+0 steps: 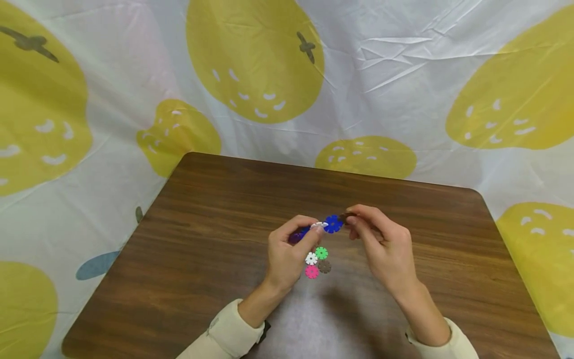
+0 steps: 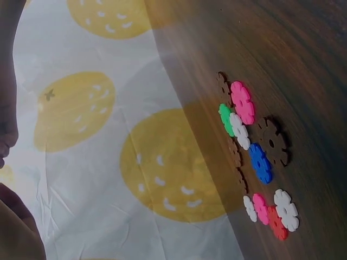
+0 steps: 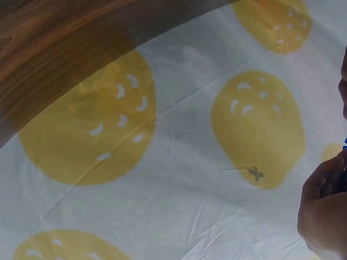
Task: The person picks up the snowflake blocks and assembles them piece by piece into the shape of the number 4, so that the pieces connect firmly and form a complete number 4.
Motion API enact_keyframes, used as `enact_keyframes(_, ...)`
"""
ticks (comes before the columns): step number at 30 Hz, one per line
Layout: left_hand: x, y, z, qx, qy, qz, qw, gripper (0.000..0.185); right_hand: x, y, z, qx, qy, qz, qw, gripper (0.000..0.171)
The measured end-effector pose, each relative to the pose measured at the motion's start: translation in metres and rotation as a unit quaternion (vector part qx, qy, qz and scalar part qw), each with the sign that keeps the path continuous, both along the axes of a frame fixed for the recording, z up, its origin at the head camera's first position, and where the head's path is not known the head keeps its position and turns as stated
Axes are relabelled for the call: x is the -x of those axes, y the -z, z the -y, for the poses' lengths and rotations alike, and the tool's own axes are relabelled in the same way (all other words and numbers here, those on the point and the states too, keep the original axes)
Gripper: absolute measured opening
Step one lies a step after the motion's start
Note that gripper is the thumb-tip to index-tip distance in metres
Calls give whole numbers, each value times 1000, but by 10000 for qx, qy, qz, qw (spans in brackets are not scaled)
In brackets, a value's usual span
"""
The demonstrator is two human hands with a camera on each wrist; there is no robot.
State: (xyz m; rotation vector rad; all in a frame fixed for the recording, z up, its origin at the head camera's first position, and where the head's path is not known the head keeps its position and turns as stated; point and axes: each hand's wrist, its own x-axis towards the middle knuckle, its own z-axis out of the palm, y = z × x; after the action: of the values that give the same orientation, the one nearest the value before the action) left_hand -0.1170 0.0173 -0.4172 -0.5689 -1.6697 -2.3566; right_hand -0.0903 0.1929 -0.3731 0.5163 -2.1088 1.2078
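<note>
Above table (image 1: 202, 209), left hand (image 1: 287, 254) pinches blue disc (image 1: 333, 224); right hand (image 1: 381, 244) pinches brown disc (image 1: 346, 216)

I'm seeing the left hand (image 1: 287, 252) pinching a small chain of notched plastic discs above the wooden table: a purple disc (image 1: 298, 235) is sitting low in its fingers, a white disc (image 1: 318, 226) is showing at the thumb tip, and a blue disc (image 1: 333, 224) is standing out to the right, face toward me. The right hand (image 1: 381, 244) is pinching a brown disc (image 1: 347, 217) right against the blue one's edge; whether they are slotted together I cannot tell. Just below the hands, four loose discs are lying flat in a tight cluster: green (image 1: 321, 253), white (image 1: 311, 258), brown (image 1: 324, 267) and pink (image 1: 311, 271).
</note>
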Motion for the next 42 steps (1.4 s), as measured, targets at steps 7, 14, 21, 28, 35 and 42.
enact_keyframes(7, 1, -1, -2, -148, -108, -347, 9992, 7, 1, 3, 3, 142, 28, -56, 9999, 22)
enact_keyframes(14, 3, 1, 1, 5, 42, -287, 9996, 9, 3, 0, 2, 200, -313, 0, 9993, 25)
enact_keyframes(21, 4, 0, 7, 294, 376, -182, 9987, 21, 4, -2, 1, 171, -362, 463, 9981, 29)
enact_keyframes(28, 6, -2, 11, 749, 529, -286, 9954, 27, 6, -1, 3, 35, -251, 453, 9987, 27)
enact_keyframes(35, 8, -2, 13, 1028, 543, -169, 9931, 33, 6, 2, 1, -10, -345, 559, 9978, 20)
enact_keyframes(42, 8, -1, 15, 1071, 423, -212, 9931, 31, 5, 4, -1, -31, -481, 770, 9959, 23)
